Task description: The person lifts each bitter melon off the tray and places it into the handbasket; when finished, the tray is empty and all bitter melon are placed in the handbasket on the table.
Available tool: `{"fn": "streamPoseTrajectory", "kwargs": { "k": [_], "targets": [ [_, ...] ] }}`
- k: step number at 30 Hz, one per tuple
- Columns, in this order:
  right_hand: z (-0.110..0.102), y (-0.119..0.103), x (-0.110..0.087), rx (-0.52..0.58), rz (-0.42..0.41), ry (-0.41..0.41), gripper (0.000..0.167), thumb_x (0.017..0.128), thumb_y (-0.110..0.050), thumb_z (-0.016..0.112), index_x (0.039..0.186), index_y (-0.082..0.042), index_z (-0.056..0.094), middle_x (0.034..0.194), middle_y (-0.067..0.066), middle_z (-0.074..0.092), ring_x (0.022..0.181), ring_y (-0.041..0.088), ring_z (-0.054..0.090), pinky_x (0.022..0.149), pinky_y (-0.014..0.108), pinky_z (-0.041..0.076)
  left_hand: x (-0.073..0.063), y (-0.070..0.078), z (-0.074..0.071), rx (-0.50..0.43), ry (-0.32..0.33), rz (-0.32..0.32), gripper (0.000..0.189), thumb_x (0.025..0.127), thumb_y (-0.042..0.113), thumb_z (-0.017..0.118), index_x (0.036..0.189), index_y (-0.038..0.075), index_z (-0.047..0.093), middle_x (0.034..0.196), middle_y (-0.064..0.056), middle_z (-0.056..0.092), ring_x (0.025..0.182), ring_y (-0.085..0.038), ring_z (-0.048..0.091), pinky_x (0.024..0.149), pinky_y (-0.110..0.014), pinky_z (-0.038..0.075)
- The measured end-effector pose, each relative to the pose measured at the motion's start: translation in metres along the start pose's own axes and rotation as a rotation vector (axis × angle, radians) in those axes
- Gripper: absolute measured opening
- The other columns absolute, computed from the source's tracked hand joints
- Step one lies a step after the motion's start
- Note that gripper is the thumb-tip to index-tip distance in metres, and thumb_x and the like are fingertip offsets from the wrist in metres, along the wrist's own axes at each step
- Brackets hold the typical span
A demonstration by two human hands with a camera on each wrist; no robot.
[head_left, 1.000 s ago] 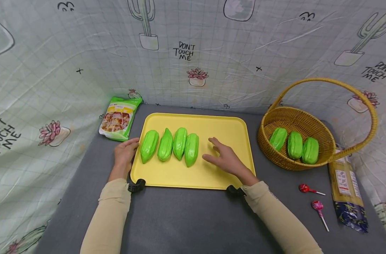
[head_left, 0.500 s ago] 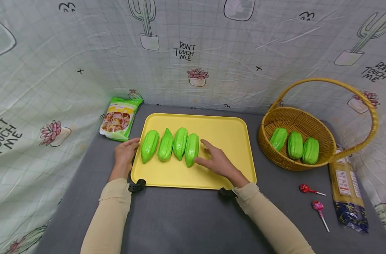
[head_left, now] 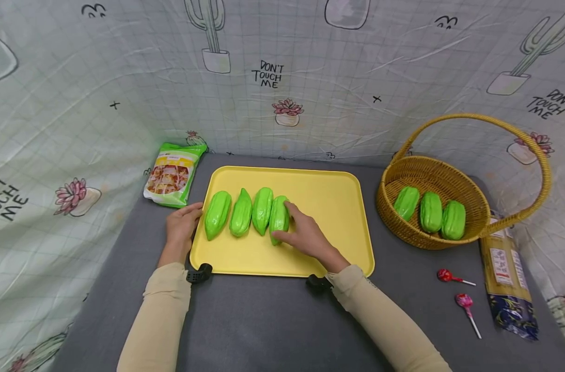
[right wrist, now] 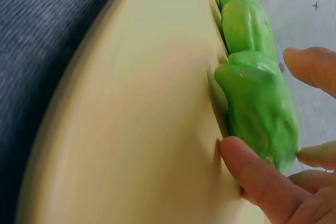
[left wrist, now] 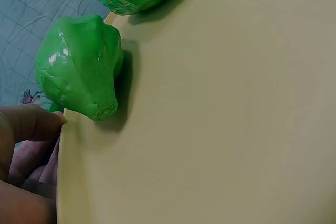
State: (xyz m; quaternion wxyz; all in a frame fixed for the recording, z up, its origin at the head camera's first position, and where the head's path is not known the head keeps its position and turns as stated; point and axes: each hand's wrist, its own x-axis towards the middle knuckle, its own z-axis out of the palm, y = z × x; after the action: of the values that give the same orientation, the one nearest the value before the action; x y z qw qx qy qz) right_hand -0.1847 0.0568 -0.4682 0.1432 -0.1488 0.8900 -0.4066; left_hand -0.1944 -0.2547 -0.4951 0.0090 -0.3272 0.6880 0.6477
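Note:
Several bright green star fruits lie in a row on the left half of a yellow tray. My right hand spreads around the rightmost star fruit, with the thumb at its near end. In the right wrist view, a fingertip meets this star fruit, while another finger is clear of it. At the tray's left rim my left hand grips the edge, beside the leftmost star fruit. The left wrist view shows a finger on the rim and others curled outside it.
A wicker basket with a tall handle holds several ridged green fruits at right. Two lollipops and a gold-and-blue packet lie in front of it. A green snack bag stands behind my left hand.
My right hand has moved left across the tray to the rightmost star fruit. My left hand has stayed at the tray's left edge, and the fruits have not moved.

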Motion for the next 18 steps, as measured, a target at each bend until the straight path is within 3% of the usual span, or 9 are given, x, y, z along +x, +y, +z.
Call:
{"fn": "streamPoseTrajectory", "kwargs": {
  "k": [8, 18],
  "targets": [
    [0.008, -0.008, 0.002, -0.031, -0.008, 0.059, 0.097, 0.088, -0.039, 0.080, 0.163, -0.011, 0.026, 0.166, 0.018, 0.030, 0.155, 0.035, 0.028, 0.122, 0.052, 0.036, 0.000, 0.000, 0.000, -0.010, 0.009, -0.001, 0.037, 0.102, 0.014, 0.061, 0.138, 0.011, 0.066, 0.147, -0.011, 0.059, 0.128, -0.018, 0.061, 0.111, -0.033, 0.050],
    [0.015, -0.008, 0.003, -0.020, -0.006, 0.099, 0.093, 0.089, -0.033, 0.080, 0.161, -0.007, 0.028, 0.166, 0.029, 0.023, 0.150, 0.041, 0.035, 0.120, 0.056, 0.038, -0.001, 0.000, 0.000, -0.012, 0.006, 0.001, 0.037, 0.102, 0.014, 0.061, 0.138, 0.011, 0.065, 0.147, -0.011, 0.059, 0.126, -0.017, 0.062, 0.111, -0.033, 0.050]
  ]
}}
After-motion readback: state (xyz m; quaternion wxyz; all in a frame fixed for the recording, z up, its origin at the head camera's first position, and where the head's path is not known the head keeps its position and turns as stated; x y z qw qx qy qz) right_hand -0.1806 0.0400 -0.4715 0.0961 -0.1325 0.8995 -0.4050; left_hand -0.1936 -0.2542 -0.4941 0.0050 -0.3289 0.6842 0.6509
